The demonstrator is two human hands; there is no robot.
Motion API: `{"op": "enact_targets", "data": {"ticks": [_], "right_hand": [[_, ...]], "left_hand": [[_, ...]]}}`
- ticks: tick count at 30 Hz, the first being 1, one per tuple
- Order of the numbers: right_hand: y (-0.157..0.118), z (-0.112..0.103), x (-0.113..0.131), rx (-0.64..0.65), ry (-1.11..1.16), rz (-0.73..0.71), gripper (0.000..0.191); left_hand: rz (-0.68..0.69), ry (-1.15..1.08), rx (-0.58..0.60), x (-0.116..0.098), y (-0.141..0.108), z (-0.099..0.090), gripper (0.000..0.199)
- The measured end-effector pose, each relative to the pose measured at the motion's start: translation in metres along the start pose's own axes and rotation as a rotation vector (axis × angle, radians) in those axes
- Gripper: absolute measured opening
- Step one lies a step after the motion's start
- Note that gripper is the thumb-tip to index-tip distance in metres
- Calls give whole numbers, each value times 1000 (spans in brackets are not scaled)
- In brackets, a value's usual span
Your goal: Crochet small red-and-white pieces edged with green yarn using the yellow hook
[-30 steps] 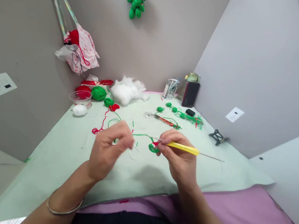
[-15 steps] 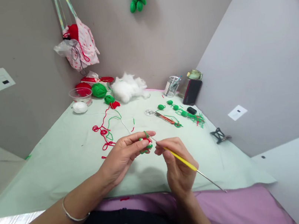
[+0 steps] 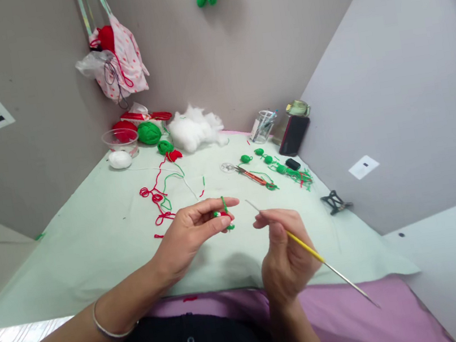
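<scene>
Between the thumb and fingers of my left hand (image 3: 191,228) is a small red, white and green crocheted piece (image 3: 225,217), partly hidden by the fingers. Green yarn (image 3: 224,204) loops over the outstretched index finger. My right hand (image 3: 286,248) grips a crochet hook (image 3: 305,246) by its yellow handle. The hook's thin metal tip points up and left, apart from the crocheted piece, and its other metal end slants down to the right. Red yarn (image 3: 157,197) lies in loose tangles beyond my left hand, and a thin white strand runs across the cloth.
White stuffing (image 3: 195,130) and a green yarn ball (image 3: 149,132) sit at the back, near a clear plastic bowl (image 3: 120,137). Orange-handled scissors (image 3: 252,175) and small green crocheted balls (image 3: 268,160) lie right of centre. A phone (image 3: 294,134) leans at the back right.
My right hand has moved right, drawing the hook's tip away from the crocheted piece. My left hand keeps its hold, and the piece is turned slightly. The view has tilted a little.
</scene>
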State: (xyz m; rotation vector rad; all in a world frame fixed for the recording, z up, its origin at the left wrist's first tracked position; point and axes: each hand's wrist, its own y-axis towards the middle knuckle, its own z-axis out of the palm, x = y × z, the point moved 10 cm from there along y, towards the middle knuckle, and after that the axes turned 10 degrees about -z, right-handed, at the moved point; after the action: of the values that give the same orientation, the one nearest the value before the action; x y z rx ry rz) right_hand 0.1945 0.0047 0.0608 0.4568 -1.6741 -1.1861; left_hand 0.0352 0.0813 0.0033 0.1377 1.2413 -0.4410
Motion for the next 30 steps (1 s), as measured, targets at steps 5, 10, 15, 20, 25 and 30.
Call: {"op": "enact_targets", "data": {"ticks": [5,10,15,20,25,30], "right_hand": [[0,5,-2,13,59,36,26],[-6,18,1,146,122,58,26],[-9,25,10,212,97,-31,30],[-8,25,12,202,77,-68,31],[-9,23,13,192,68,-74,31],[-9,22,15,191,73,-89,31]], "left_hand": [[17,12,-14,-3,-2,0,35],[33,-2,-44,-6,-2,-3,33],[46,14,-33,-5,-3,-3,32],[85,77,-52,-7,-4,-4,32],[106,82,-47,-9,-5,-3,28],[110,91,-30,-10,-6,-2,23]]}}
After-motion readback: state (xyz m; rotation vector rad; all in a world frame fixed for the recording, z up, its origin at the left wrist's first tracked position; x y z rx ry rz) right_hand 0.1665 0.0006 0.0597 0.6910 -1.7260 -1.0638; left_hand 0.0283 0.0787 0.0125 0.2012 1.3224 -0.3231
